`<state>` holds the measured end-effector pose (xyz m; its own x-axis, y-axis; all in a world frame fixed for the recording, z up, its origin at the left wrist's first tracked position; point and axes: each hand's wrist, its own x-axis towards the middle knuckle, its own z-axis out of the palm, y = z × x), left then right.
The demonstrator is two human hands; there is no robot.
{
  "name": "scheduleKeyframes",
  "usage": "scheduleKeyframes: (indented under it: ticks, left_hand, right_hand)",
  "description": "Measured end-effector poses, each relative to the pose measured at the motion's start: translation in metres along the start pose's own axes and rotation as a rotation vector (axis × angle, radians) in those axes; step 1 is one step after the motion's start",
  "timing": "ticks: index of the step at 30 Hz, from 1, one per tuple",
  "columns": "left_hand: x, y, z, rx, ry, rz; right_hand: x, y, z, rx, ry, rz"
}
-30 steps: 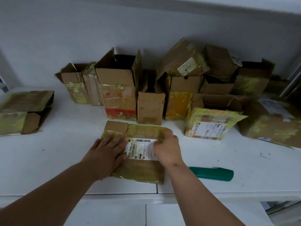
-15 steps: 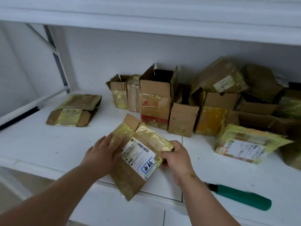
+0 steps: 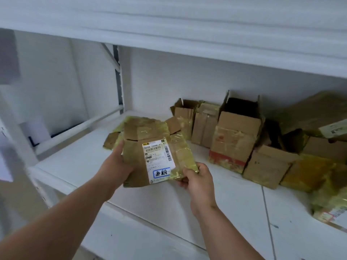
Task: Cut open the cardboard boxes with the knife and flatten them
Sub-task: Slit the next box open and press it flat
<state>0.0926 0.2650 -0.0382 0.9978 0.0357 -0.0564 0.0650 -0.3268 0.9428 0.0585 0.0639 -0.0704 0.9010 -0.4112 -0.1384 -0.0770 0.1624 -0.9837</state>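
Note:
A flattened cardboard box (image 3: 139, 147) with yellowish tape and a white shipping label is lifted off the white shelf, held between both hands. My left hand (image 3: 116, 166) grips its left edge, thumb on top. My right hand (image 3: 197, 177) pinches its lower right corner. Behind it, partly hidden, a pile of flattened boxes (image 3: 112, 140) lies on the shelf's left end. A row of opened boxes (image 3: 234, 143) stands along the back wall. The knife is out of view.
The white shelf surface (image 3: 234, 212) runs right from my hands. An upper shelf (image 3: 187, 34) hangs overhead. A white upright post (image 3: 18, 137) stands at left. A taped, labelled box (image 3: 330, 211) lies at the right edge.
Both hands lifted the flattened box off the shelf and carried it left toward the flat pile. My view swung left, and the green-handled knife dropped out of frame.

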Motion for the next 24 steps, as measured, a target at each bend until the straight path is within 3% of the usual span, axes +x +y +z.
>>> scheduleKeyframes:
  ticks: [5,8,10,16,21,24]
  left_hand:
    - [0.061,-0.012,-0.047,0.242,0.105,0.104]
    - [0.100,-0.015,-0.067,0.573,0.135,0.207]
    - [0.122,-0.011,-0.076,0.663,0.131,0.256]
    - [0.164,-0.002,-0.091,0.839,-0.040,0.418]
    - [0.183,-0.028,-0.090,1.278,-0.268,0.244]
    - [0.188,-0.050,-0.085,1.321,-0.243,0.342]
  right_hand:
    - [0.022,0.003,0.064,-0.338,-0.090,-0.132]
    - [0.034,-0.001,0.098,-0.555,-0.161,-0.218]
    - [0.040,-0.005,0.117,-0.658,-0.185,-0.244]
    - [0.069,-0.003,0.161,-0.931,-0.186,-0.357]
    - [0.083,0.016,0.173,-1.355,-0.173,-0.360]
    - [0.087,0.028,0.173,-1.512,-0.135,-0.352]
